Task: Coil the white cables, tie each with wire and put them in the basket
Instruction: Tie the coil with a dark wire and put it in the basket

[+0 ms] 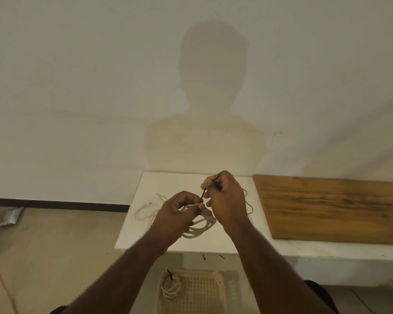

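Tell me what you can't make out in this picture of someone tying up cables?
- Head view: the coiled cable is partly hidden by the left hand.
- How the black wire wraps the coil: too small, and covered by the fingers of the right hand.
- Basket: near end cut off by the frame's bottom edge, one side behind the right forearm.

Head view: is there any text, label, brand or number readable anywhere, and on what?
None can be read.
Silvery packet on the floor at left: too blurred to show any print.
Basket, wooden board, white table: no markings visible.
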